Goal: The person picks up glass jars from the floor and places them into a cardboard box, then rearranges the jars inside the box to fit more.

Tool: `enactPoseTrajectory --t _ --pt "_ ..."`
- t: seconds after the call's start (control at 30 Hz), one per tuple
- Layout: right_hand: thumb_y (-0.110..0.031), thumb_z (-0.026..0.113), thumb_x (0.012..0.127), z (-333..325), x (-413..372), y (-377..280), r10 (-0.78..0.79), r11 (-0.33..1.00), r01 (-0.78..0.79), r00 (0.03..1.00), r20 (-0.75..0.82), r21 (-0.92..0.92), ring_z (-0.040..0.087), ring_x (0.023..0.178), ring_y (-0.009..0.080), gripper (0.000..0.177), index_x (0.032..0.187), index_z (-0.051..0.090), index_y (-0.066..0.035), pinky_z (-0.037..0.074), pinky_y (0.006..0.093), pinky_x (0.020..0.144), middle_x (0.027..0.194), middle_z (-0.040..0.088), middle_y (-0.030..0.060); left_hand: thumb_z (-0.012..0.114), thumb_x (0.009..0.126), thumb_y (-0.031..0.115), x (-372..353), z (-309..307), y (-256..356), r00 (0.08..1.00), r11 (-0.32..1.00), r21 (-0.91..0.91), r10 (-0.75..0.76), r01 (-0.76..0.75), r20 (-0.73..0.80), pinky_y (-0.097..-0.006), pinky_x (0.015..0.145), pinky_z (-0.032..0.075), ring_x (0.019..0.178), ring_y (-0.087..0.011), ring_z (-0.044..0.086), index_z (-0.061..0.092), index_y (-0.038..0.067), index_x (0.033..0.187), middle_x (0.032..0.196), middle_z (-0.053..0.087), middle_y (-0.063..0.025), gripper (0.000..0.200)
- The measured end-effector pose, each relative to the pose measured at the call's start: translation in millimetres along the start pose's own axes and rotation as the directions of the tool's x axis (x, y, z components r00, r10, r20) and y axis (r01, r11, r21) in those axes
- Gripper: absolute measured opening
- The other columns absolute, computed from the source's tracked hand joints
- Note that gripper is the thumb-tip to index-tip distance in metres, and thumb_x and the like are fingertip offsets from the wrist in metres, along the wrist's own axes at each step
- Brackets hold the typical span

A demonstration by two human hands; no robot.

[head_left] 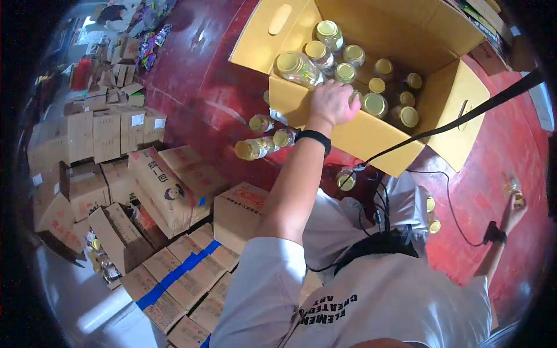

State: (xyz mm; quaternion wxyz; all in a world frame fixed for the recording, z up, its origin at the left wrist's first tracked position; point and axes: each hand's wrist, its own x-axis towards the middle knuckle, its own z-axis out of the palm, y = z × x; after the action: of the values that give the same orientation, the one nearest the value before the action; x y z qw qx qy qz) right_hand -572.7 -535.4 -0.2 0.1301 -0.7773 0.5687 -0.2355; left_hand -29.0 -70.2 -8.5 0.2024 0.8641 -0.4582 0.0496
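A large open cardboard box [371, 136] holds several glass jars with gold lids, among them a jar [299, 66] lying tilted near its left corner. My left hand [333, 104], a black band at the wrist, is closed over the box's near rim, with its fingertips partly hidden beside the jars. Far out on the right, my right hand [513, 206] grips a glass jar [512, 185] low over the red floor. More jars stand or lie outside the box, including a lying jar [253, 148] by its left side and a jar [346, 178] under its near edge.
Stacked cartons [191, 272] with blue tape lie at the lower left, and a larger printed carton [165, 191] sits above them. A black cable [464, 119] crosses the box's right side. Colourful packets [152, 47] lie on the red floor [197, 75] at the upper left.
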Motion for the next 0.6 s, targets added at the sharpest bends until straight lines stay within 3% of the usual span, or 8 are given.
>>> enactPoseTrajectory --t 0.07,0.1,0.17,0.33,0.43,0.47,0.5,0.6 --pt "-0.025 0.064 0.091 -23.4 10.8 -12.7 -0.001 0.924 0.01 1.0 -0.025 0.381 0.058 0.103 0.0216 0.05 0.131 0.045 -0.002 0.051 0.0327 0.08 0.121 0.054 0.0158 0.06 0.078 0.028 -0.4 0.8 0.3 1.0 1.0 -0.01 -0.003 0.003 -0.002 -0.0437 0.069 0.051 0.075 -0.0315 0.062 0.062 0.009 0.068 0.073 0.063 -0.0106 0.021" --pt "-0.025 0.064 0.091 -38.3 10.7 -24.9 -0.007 0.927 0.02 0.999 -0.035 0.375 0.058 0.103 0.0216 0.05 0.131 0.045 -0.002 0.051 0.0327 0.08 0.121 0.054 0.0158 0.06 0.079 0.028 -0.8 1.3 0.4 1.0 1.0 0.003 -0.008 0.008 -0.003 -0.0437 0.068 0.051 0.075 -0.0313 0.062 0.062 0.009 0.068 0.073 0.064 -0.0104 0.021" --pt "-0.025 0.061 0.093 -67.4 -24.7 -132.4 -0.071 0.811 0.029 0.996 0.049 0.585 0.058 0.106 0.0231 0.051 0.135 0.043 -0.003 0.051 0.0343 0.084 0.126 0.052 0.0153 0.06 0.079 0.029 -1.7 2.9 0.2 1.0 1.0 0.016 -0.017 0.017 0.002 -0.0433 0.068 0.051 0.075 -0.0299 0.062 0.062 0.01 0.068 0.073 0.063 -0.0094 0.021" --pt "-0.022 0.055 0.093 -67.3 -64.0 -301.6 -0.146 0.753 0.028 0.981 0.126 0.658 0.055 0.11 0.0209 0.052 0.139 0.04 -0.002 0.046 0.0332 0.093 0.128 0.051 0.0132 0.061 0.078 0.028 -2.8 2.6 1.3 0.999 1.0 -0.007 -0.027 0.027 -0.036 -0.0431 0.07 0.051 0.074 -0.0284 0.062 0.062 0.011 0.068 0.072 0.063 -0.0078 0.02" --pt "-0.014 0.052 0.091 -24.0 -57.1 -356.8 -0.399 0.661 0.047 0.867 0.297 0.749 0.053 0.115 0.0208 0.051 0.139 0.04 -0.001 0.044 0.0325 0.096 0.131 0.052 0.0117 0.057 0.081 0.036 -1.1 -0.2 1.7 0.993 0.995 0.086 -0.066 0.057 0.099 -0.0419 0.076 0.05 0.083 -0.0267 0.063 0.066 0.011 0.072 0.08 0.068 -0.0079 0.029" --pt "-0.016 0.052 0.093 9.2 -47.5 -366.8 -0.411 0.59 -0.045 0.843 0.348 0.806 0.053 0.116 0.0215 0.05 0.139 0.04 -0.002 0.045 0.0332 0.096 0.132 0.052 0.0128 0.057 0.081 0.036 -4.9 1.5 4.2 0.992 0.997 0.062 -0.059 0.052 0.11 -0.0419 0.076 0.05 0.083 -0.0267 0.063 0.066 0.011 0.072 0.08 0.068 -0.0079 0.029" --pt "-0.016 0.053 0.094 34.2 -46.7 -388.1 -0.508 0.635 0.063 0.785 0.355 0.77 0.055 0.114 0.0222 0.049 0.139 0.04 -0.002 0.046 0.0341 0.095 0.131 0.053 0.0136 0.058 0.08 0.034 -7.4 2.2 4.3 0.998 0.999 0.04 -0.029 0.027 0.049 -0.0427 0.071 0.05 0.079 -0.0282 0.062 0.064 0.01 0.071 0.076 0.065 -0.0083 0.026" --pt "-0.025 0.069 0.083 136.2 -38.1 -445.2 -0.745 0.516 0.361 0.637 0.199 0.777 0.056 0.115 0.0264 0.06 0.132 0.047 0.002 0.047 0.0366 0.095 0.123 0.059 0.0154 0.059 0.079 0.03 -2.6 -1.1 3.5 1.0 1.0 0.007 0.001 -0.001 -0.027 -0.0449 0.068 0.049 0.076 -0.0313 0.061 0.061 0.009 0.07 0.073 0.063 -0.0096 0.023"
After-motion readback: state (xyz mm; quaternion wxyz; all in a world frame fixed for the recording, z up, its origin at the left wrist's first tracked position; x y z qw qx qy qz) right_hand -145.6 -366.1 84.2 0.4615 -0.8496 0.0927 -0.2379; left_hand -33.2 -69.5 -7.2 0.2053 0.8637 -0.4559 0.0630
